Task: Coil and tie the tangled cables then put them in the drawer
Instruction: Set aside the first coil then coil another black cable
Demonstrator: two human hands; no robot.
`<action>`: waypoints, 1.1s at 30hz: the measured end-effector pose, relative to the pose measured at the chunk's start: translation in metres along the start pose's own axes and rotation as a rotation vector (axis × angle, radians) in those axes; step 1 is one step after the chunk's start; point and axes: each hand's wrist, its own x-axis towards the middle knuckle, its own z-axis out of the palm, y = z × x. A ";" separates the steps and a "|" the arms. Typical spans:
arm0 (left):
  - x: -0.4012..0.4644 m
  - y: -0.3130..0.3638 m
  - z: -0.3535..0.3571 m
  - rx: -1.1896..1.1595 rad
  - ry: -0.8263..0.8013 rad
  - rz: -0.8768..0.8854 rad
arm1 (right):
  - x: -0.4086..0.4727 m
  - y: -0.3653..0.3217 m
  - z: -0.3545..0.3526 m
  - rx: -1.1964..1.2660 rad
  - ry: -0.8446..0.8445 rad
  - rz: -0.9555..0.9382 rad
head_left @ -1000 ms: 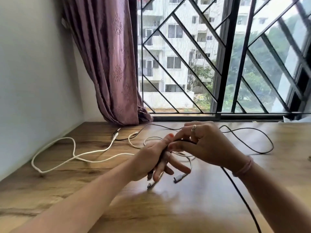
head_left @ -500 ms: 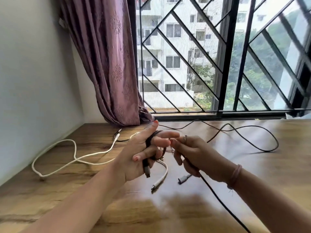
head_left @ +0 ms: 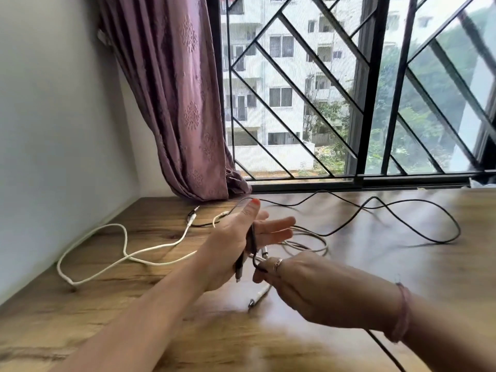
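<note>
Left grip (head_left: 230,245): fingers straight, black cable (head_left: 252,238) wound round them.
Right grip (head_left: 303,283): pinches the cable below the left palm.
Slack: trails across the tabletop (head_left: 402,259).
Advice: even turns, feed slack gently.

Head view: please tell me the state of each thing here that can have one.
Left hand: fingers straight, black cable looped round them.
Right hand: pinches the black cable just below the left hand.
Black cable: partly wound, the rest lying loose across the table.
White cable: loose on the table, not coiled or tied.
Curtain: pulled to the left, its hem resting on the table.
</note>
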 end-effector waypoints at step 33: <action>-0.009 0.016 -0.002 -0.092 -0.098 -0.025 | 0.000 0.027 -0.010 0.828 0.044 0.417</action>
